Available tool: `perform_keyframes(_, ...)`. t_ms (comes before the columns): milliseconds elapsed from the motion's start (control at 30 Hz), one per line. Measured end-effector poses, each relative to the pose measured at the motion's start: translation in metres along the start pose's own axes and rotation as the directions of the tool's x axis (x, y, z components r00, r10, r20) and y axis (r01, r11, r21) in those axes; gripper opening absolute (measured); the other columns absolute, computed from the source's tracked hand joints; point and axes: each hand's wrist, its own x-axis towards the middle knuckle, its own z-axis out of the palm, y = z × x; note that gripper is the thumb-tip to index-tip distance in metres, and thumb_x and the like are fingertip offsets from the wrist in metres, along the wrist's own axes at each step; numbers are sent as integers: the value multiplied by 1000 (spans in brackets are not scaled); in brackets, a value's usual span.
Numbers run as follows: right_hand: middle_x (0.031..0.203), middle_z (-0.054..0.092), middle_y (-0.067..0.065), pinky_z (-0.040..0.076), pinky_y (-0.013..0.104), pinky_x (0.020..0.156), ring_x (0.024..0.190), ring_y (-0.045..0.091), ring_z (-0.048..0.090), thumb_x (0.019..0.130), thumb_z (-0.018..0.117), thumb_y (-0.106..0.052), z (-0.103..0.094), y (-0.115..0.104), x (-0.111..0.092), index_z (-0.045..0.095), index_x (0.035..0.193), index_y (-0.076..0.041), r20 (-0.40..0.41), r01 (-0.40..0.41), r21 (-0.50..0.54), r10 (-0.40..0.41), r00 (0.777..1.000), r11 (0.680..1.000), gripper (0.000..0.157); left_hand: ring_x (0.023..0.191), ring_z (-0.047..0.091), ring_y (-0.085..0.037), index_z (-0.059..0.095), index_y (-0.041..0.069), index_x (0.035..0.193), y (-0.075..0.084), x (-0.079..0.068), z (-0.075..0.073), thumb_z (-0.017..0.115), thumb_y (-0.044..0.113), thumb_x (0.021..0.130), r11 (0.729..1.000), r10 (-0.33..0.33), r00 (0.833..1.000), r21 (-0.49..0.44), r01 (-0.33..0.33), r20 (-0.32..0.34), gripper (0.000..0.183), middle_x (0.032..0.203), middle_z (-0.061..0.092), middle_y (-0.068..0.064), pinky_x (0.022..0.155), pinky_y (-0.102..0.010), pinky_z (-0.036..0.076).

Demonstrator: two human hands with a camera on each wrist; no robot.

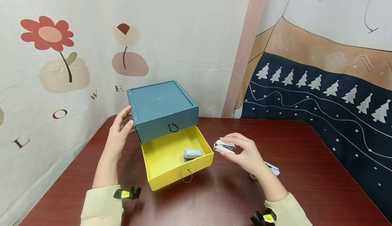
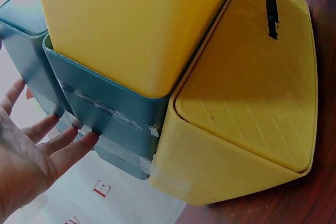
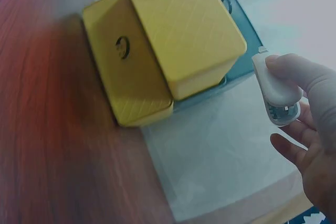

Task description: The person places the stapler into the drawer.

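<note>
A blue-green drawer cabinet (image 1: 162,102) stands on the table with its yellow middle drawer (image 1: 166,179) pulled out. My left hand (image 1: 120,128) rests its spread fingertips against the cabinet's left side; the left wrist view shows those fingers (image 2: 71,153) touching the blue-green wall. Between thumb and fingers, my right hand (image 1: 246,153) pinches a small white stapler (image 1: 221,146), just right of the open drawer's side and apart from it. Inside the drawer, near its front right corner, lies a pale lilac stapler (image 1: 193,153). A lower yellow drawer (image 3: 113,61) shows in the right wrist view.
A light blue object (image 1: 272,169), perhaps another stapler, lies on the table partly behind my right forearm, with a small round item (image 1: 253,177) beside it. The dark red table (image 1: 232,198) meets a printed curtain (image 1: 190,49) at the back.
</note>
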Motion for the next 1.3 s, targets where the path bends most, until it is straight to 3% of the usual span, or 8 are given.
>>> perform_keyframes(267, 110, 62, -11, 49, 34, 85, 104, 13, 56, 80, 80, -17, 13, -13, 14, 71, 116, -20, -8, -34, 60, 35, 999, 998, 38, 125, 36, -18, 32, 17, 150, 0, 0, 1, 47, 17, 100, 1000, 4, 1000, 0, -4, 1, 52, 138, 37, -5, 84, -17, 40)
perform_keyframes(600, 109, 63, -6, 48, 37, 87, 104, 13, 55, 80, 80, -18, 29, -18, 41, 71, 115, -15, 42, -18, 93, 14, 999, 996, 36, 127, 35, -21, 32, 16, 150, 0, 1, 1, 47, 16, 100, 1000, 8, 1000, 5, -8, -1, 52, 139, 36, -5, 84, -17, 40)
perform_keyframes(933, 108, 63, -9, 49, 43, 81, 103, 14, 53, 81, 79, -20, 46, -18, 64, 72, 115, -16, 124, -112, 100, 99, 987, 989, 35, 126, 35, -21, 32, 16, 150, 0, 0, 0, 47, 16, 101, 1000, 8, 1000, 7, -8, 2, 52, 139, 36, -6, 83, -17, 40)
perform_keyframes(1300, 109, 63, -3, 51, 39, 77, 97, 18, 53, 78, 81, -20, 57, -13, 77, 71, 114, -14, 184, -148, 114, 125, 975, 982, 38, 126, 35, -19, 31, 18, 151, -1, 0, 0, 47, 16, 100, 1000, -1, 1000, -4, 1, 6, 53, 139, 36, -9, 84, -17, 40)
